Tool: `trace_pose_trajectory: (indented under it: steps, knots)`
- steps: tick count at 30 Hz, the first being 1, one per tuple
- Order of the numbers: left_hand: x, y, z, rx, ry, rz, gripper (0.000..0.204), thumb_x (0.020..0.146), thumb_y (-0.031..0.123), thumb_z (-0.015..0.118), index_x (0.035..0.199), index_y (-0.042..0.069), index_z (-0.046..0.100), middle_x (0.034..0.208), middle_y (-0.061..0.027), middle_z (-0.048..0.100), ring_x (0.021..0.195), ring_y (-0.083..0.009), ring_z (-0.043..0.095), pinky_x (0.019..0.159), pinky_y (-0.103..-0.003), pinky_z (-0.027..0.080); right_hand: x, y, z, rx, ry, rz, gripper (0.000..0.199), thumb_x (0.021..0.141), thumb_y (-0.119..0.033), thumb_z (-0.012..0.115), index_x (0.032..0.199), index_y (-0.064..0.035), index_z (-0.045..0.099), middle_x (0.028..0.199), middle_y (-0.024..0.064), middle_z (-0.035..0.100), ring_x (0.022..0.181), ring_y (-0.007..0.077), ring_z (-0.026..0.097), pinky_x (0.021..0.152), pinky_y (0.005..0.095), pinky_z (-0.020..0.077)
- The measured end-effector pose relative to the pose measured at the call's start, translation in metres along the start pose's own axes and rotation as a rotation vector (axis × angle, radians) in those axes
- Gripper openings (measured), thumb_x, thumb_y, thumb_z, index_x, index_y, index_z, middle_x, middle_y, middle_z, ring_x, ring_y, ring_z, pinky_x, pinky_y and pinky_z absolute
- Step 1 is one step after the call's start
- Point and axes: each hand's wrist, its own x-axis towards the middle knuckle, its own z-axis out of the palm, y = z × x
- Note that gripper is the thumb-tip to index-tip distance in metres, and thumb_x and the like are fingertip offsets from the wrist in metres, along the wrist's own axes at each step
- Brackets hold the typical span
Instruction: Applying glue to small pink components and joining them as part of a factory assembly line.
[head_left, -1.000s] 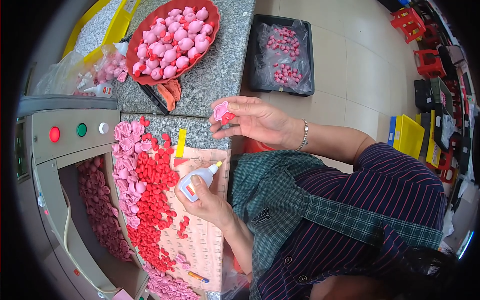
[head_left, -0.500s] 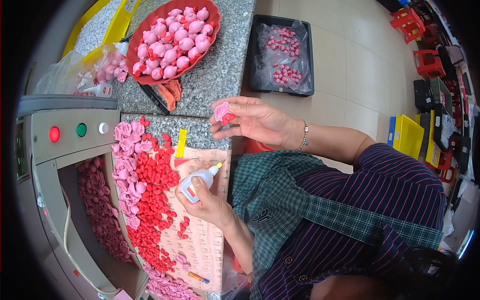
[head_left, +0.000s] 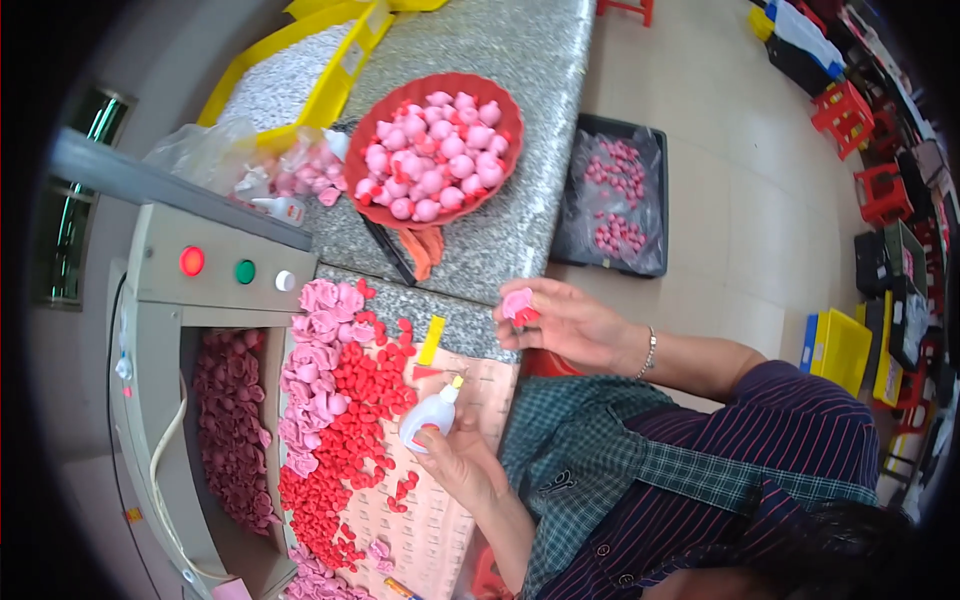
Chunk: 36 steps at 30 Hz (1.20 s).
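In my left hand (head_left: 468, 468), the fingers are closed round a white squeeze bottle (head_left: 426, 422) with a yellow tip, held tilted over the work sheet. My right hand (head_left: 575, 318), up at the counter's edge, pinches a small pink soft-looking piece (head_left: 517, 301) with a red part against it. The bottle tip and the pink piece are apart. Beside the bottle lies a spread of small red pieces (head_left: 370, 385), bordered by a heap of frilly pink pieces (head_left: 312, 375).
A red scalloped bowl (head_left: 362, 205) of pink round toys stands on the granite counter (head_left: 500, 245). Left is a grey machine (head_left: 160, 265) with buttons and an opening full of pink pieces. A black tray (head_left: 655, 262) with small pink pieces sits on the floor.
The whole view has shifted, so the scene sits farther right and lower. The bottle has turned in my left hand, its tip pointing more steeply up the picture. My right hand keeps the pink piece.
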Motion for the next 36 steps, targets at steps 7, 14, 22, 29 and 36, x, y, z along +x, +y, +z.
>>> trace_pose_trajectory:
  steps: [7, 14, 22, 29, 36]
  knots:
    - [-0.023, 0.024, -0.028, -0.051, 0.077, -0.003, 0.047, 0.082, 0.009, 0.075, 0.122, 0.000, 0.053, 0.099, -0.0119, 0.063, 0.084, -0.0211, 0.065, 0.078, -0.035, 0.055, 0.003, 0.019, 0.012, -0.043, -0.104, 0.120, 0.038, 0.100, -0.021, 0.057, 0.132, -0.0022, 0.053, 0.121, 0.0167, 0.062, 0.107, 0.0282, 0.061, 0.094, 0.0451, 0.0486]
    - [-0.044, 0.055, -0.050, 0.645, 0.183, 0.233, 0.035, 0.076, -0.002, 0.077, 0.108, -0.001, 0.065, 0.108, -0.0091, 0.065, 0.095, -0.0159, 0.063, 0.085, -0.030, 0.051, 0.008, 0.028, 0.018, -0.093, -0.186, 0.162, 0.046, 0.100, -0.025, 0.057, 0.139, -0.0045, 0.044, 0.124, 0.0135, 0.057, 0.112, 0.0254, 0.056, 0.098, 0.0368, 0.0447]
    - [-0.067, 0.076, -0.102, 0.584, 0.478, 0.506, 0.034, 0.080, -0.005, 0.075, 0.110, -0.002, 0.059, 0.107, -0.0099, 0.066, 0.101, -0.0169, 0.062, 0.090, -0.029, 0.050, 0.022, 0.072, 0.038, -0.026, -0.178, 0.335, 0.046, 0.099, -0.020, 0.057, 0.140, -0.0010, 0.045, 0.124, 0.0161, 0.056, 0.108, 0.0286, 0.056, 0.098, 0.0397, 0.0459]
    - [-0.073, 0.078, -0.146, 0.735, 0.806, 0.554, 0.024, 0.092, 0.008, 0.067, 0.110, -0.001, 0.053, 0.117, -0.0152, 0.057, 0.102, -0.0206, 0.057, 0.086, -0.031, 0.048, 0.020, 0.102, 0.062, -0.036, -0.232, 0.436, 0.044, 0.100, -0.020, 0.057, 0.139, -0.0037, 0.045, 0.123, 0.0138, 0.057, 0.111, 0.0263, 0.056, 0.100, 0.0389, 0.0465]
    - [-0.079, 0.086, -0.143, 1.037, 0.855, 0.506, 0.041, 0.086, 0.010, 0.071, 0.121, -0.003, 0.052, 0.118, -0.0173, 0.051, 0.109, -0.0287, 0.052, 0.092, -0.037, 0.043, 0.018, 0.120, 0.062, -0.093, -0.266, 0.507, 0.045, 0.099, -0.019, 0.059, 0.138, -0.0021, 0.047, 0.124, 0.0149, 0.057, 0.112, 0.0267, 0.056, 0.100, 0.0400, 0.0471]
